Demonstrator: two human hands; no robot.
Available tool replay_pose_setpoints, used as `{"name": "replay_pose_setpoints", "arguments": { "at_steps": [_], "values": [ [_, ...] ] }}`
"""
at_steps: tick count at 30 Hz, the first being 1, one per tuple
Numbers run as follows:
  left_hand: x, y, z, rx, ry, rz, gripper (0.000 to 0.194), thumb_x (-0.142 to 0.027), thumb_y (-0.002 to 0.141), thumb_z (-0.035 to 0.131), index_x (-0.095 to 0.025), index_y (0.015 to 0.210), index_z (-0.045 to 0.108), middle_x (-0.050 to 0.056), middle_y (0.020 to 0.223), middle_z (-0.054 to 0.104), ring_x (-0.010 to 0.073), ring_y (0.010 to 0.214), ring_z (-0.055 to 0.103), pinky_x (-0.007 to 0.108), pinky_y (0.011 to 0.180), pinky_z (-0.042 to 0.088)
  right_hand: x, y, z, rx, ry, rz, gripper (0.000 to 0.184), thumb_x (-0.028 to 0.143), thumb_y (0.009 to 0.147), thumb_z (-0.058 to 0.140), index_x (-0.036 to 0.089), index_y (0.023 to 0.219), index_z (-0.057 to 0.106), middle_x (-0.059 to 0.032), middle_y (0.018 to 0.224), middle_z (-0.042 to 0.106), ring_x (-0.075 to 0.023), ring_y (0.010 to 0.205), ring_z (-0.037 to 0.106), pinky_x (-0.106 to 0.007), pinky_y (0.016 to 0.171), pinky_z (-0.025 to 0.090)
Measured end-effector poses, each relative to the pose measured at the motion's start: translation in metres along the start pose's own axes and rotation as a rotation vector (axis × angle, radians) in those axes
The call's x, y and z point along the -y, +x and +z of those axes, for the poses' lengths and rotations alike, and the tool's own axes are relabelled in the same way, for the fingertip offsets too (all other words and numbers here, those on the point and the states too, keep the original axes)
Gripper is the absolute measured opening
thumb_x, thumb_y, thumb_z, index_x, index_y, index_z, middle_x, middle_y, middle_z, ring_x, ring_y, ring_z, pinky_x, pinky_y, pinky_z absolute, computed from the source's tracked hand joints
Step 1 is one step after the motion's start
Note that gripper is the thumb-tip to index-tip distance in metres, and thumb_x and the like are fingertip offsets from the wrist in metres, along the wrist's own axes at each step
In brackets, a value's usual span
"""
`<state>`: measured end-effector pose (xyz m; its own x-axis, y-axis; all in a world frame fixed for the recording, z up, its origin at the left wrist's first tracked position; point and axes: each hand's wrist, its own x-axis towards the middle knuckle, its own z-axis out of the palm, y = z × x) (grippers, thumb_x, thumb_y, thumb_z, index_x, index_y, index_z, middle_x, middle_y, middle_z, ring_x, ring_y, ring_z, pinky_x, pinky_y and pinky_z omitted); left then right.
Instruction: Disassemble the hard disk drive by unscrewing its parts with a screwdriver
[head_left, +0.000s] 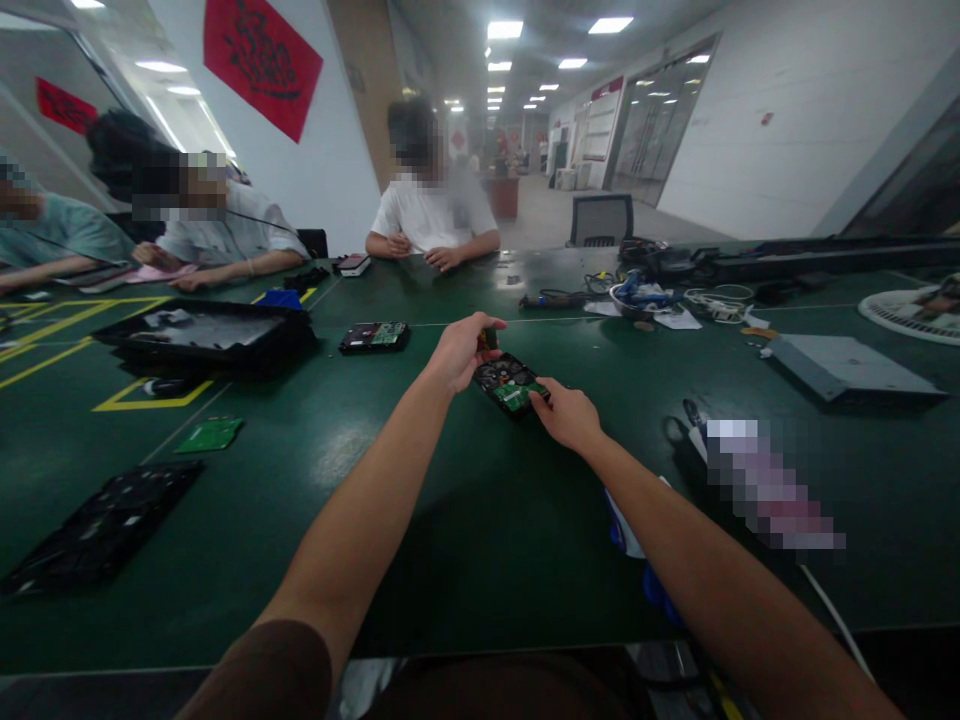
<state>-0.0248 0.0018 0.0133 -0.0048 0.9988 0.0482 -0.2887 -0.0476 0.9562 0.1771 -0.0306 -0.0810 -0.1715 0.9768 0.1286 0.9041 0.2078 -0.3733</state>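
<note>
A hard drive (501, 376) with a black body and a green circuit board on its near part is tilted over the green table. My right hand (571, 412) grips its near right edge, thumb on top. At the drive's far left corner is my left hand (461, 358), its fingers curled round a small dark piece (488, 343) with a hint of orange. What this piece is, and whether it joins the drive, I cannot make out. Another hard drive (374, 337) with a green board lies farther left on the table.
A black tray (277, 335), a loose green circuit board (209, 434) and a flat black panel (105, 525) lie to the left. On the right are a grey metal box (851, 365), a blurred-out item (772, 485) and a cable bundle (645, 295). Several people sit across the green table (315, 580).
</note>
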Motion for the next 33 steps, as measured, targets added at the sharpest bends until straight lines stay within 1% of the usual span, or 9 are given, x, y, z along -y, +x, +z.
{"name": "replay_pose_setpoints", "arguments": {
  "at_steps": [5, 8, 14, 17, 20, 22, 25, 30, 33],
  "values": [
    [-0.0002, -0.0019, 0.0030, 0.046, -0.088, -0.099, 0.013, -0.026, 0.076, 0.066, -0.014, 0.081, 0.062, 0.008, 0.079, 0.065, 0.0157, 0.070, 0.063, 0.028, 0.063, 0.054, 0.0041, -0.0013, -0.0036, 0.009, -0.021, 0.027, 0.052, 0.055, 0.102, 0.038, 0.028, 0.145, 0.047, -0.0081, 0.108, 0.073, -0.0243, 0.092, 0.069, -0.033, 0.074, 0.050],
    [0.0005, -0.0010, 0.0036, 0.039, -0.132, -0.107, 0.011, -0.024, 0.076, 0.064, -0.015, 0.077, 0.059, 0.008, 0.076, 0.065, 0.0160, 0.071, 0.063, 0.032, 0.070, 0.056, 0.0047, -0.0014, -0.0039, 0.011, -0.029, 0.025, 0.052, 0.055, 0.102, 0.037, 0.028, 0.145, 0.048, -0.0085, 0.110, 0.073, -0.0246, 0.093, 0.069, -0.034, 0.075, 0.050],
    [-0.0009, -0.0014, 0.0014, 0.004, 0.011, -0.034, 0.015, -0.027, 0.073, 0.065, -0.013, 0.076, 0.068, 0.006, 0.078, 0.060, 0.0135, 0.070, 0.057, 0.024, 0.059, 0.052, 0.0039, -0.0014, -0.0035, 0.014, -0.022, 0.026, 0.052, 0.056, 0.102, 0.037, 0.030, 0.144, 0.048, -0.0080, 0.110, 0.073, -0.0247, 0.094, 0.068, -0.033, 0.076, 0.050],
    [-0.0005, -0.0027, 0.0014, 0.062, 0.022, -0.040, 0.018, -0.028, 0.075, 0.067, -0.012, 0.082, 0.070, 0.007, 0.079, 0.062, 0.0144, 0.072, 0.059, 0.024, 0.059, 0.052, 0.0044, -0.0014, -0.0033, 0.014, -0.022, 0.035, 0.051, 0.056, 0.102, 0.037, 0.030, 0.144, 0.049, -0.0074, 0.108, 0.073, -0.0248, 0.093, 0.069, -0.033, 0.075, 0.050],
    [0.0010, -0.0027, 0.0025, 0.110, -0.015, -0.087, 0.020, -0.029, 0.076, 0.068, -0.013, 0.086, 0.067, 0.009, 0.080, 0.066, 0.0166, 0.073, 0.063, 0.026, 0.060, 0.054, 0.0045, -0.0013, -0.0031, 0.006, -0.034, 0.037, 0.052, 0.056, 0.102, 0.037, 0.029, 0.145, 0.048, -0.0085, 0.110, 0.073, -0.0249, 0.093, 0.069, -0.034, 0.076, 0.050],
    [0.0021, -0.0019, 0.0033, 0.101, -0.054, -0.107, 0.018, -0.028, 0.076, 0.068, -0.014, 0.085, 0.064, 0.010, 0.080, 0.068, 0.0174, 0.074, 0.065, 0.029, 0.064, 0.056, 0.0043, -0.0014, -0.0031, 0.007, -0.030, 0.034, 0.052, 0.056, 0.102, 0.037, 0.029, 0.145, 0.048, -0.0087, 0.111, 0.073, -0.0244, 0.093, 0.069, -0.033, 0.076, 0.049],
    [0.0028, -0.0005, 0.0033, 0.084, -0.072, -0.087, 0.015, -0.027, 0.076, 0.067, -0.014, 0.081, 0.062, 0.011, 0.082, 0.068, 0.0179, 0.075, 0.066, 0.031, 0.066, 0.057, 0.0041, -0.0018, -0.0036, 0.009, -0.019, 0.033, 0.052, 0.056, 0.102, 0.038, 0.029, 0.145, 0.047, -0.0079, 0.110, 0.073, -0.0240, 0.093, 0.069, -0.033, 0.075, 0.049],
    [0.0024, 0.0001, 0.0015, 0.000, 0.083, 0.000, 0.017, -0.030, 0.073, 0.067, -0.014, 0.076, 0.069, 0.008, 0.079, 0.064, 0.0150, 0.070, 0.060, 0.023, 0.052, 0.047, 0.0049, -0.0030, -0.0056, 0.016, 0.001, 0.016, 0.050, 0.054, 0.102, 0.038, 0.029, 0.145, 0.047, -0.0070, 0.108, 0.073, -0.0235, 0.092, 0.069, -0.033, 0.074, 0.050],
    [0.0013, -0.0022, 0.0023, -0.003, 0.107, 0.003, 0.018, -0.031, 0.072, 0.069, -0.013, 0.078, 0.070, 0.007, 0.078, 0.064, 0.0148, 0.068, 0.060, 0.023, 0.054, 0.049, 0.0050, -0.0029, -0.0057, 0.018, -0.002, 0.016, 0.049, 0.054, 0.103, 0.038, 0.029, 0.144, 0.048, -0.0070, 0.107, 0.073, -0.0234, 0.092, 0.069, -0.032, 0.074, 0.050]
  ]
}}
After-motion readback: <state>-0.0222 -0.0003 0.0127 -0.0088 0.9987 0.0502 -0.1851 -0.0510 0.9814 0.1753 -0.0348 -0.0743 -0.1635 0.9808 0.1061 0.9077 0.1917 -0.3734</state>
